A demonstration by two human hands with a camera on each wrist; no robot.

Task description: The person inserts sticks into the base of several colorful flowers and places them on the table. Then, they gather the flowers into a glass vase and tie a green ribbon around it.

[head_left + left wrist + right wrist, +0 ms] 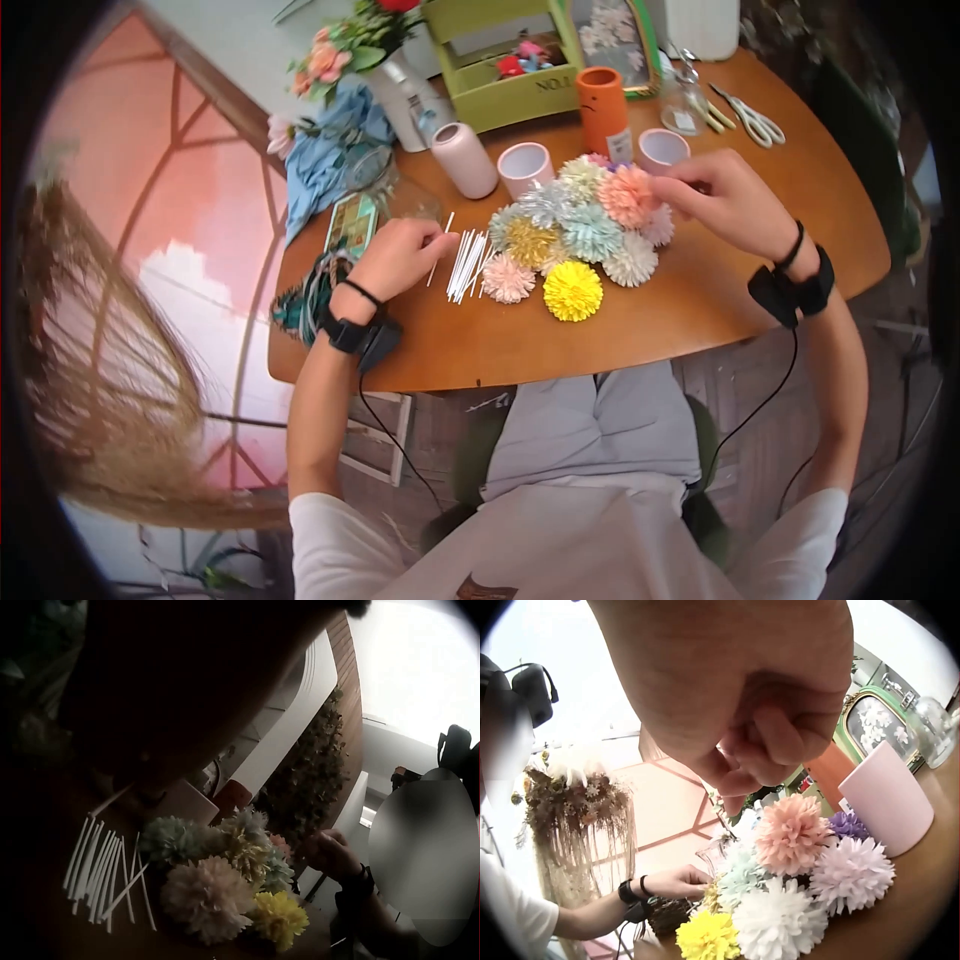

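In the head view, pinches with left hand (398, 258) one thin stick (432, 275), at ten o'clock from the white sticks (466, 270). Curls fingers of right hand (728, 202) near the coral flower (626, 196), at one o'clock from the yellow flower (572, 291); cannot tell if grips something.

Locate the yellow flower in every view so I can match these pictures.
Head: yellow flower at center, along the near side of the flower cluster.
Left wrist: yellow flower low, right of center.
Right wrist: yellow flower at the bottom edge, slightly left of center.
Shared landmark: the right hand, up and to the right of the yellow flower in all three.
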